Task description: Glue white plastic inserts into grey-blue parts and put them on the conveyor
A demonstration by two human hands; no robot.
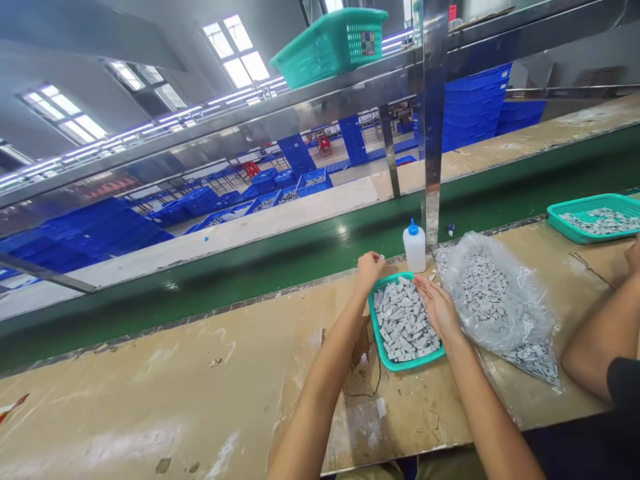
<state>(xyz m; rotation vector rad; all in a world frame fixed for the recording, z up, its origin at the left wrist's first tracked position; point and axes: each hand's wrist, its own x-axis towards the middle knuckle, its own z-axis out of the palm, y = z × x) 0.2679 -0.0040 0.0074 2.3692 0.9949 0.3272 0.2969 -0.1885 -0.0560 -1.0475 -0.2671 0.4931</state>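
A teal tray [383, 347] full of small grey pieces [405, 323] sits on the worn workbench in front of me. My left hand [369, 269] hovers over the tray's far left corner, fingers pinched on a small grey piece. My right hand [437, 303] rests on the tray's right side, fingers stretched over the pieces. A white squeeze bottle with a blue cap [415, 247] stands just beyond the tray.
A clear plastic bag of grey pieces [493, 300] lies right of the tray. A co-worker's arm [600, 333] rests at the right, near a second teal tray [595, 217]. A green conveyor belt [280, 257] runs beyond the bench. A teal basket [333, 43] sits on the steel shelf above.
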